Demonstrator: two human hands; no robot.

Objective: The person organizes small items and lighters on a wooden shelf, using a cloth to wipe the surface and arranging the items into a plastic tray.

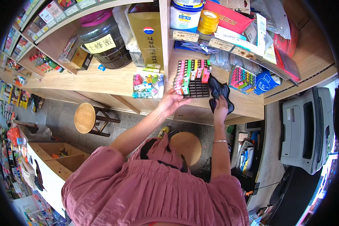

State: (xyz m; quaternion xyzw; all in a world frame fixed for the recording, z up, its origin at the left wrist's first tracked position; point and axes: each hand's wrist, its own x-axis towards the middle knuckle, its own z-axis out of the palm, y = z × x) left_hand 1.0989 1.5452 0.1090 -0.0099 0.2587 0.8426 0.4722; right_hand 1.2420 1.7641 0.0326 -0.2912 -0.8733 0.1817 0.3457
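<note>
On the wooden counter stands a black slotted rack (199, 88), its far and left slots filled with colourful cigarette lighters (188, 69). My left hand (173, 101) is at the rack's near left corner, fingertips against a lighter there; whether it grips is unclear. Just right of the rack, my right hand (221, 106) has its fingers on a crumpled dark cloth (221, 87), bunched in its folds. A white tray of small colourful items (148, 91) sits left of the rack. To the right is a box of lighters (244, 80).
A large dark jar (106, 48) and a gold box (147, 36) stand at the back left. A shelf (228, 46) with tape rolls (208, 22) and a tub (185, 17) overhangs the counter. Round stools (84, 118) stand below, and a grey printer (306, 127) is at the right.
</note>
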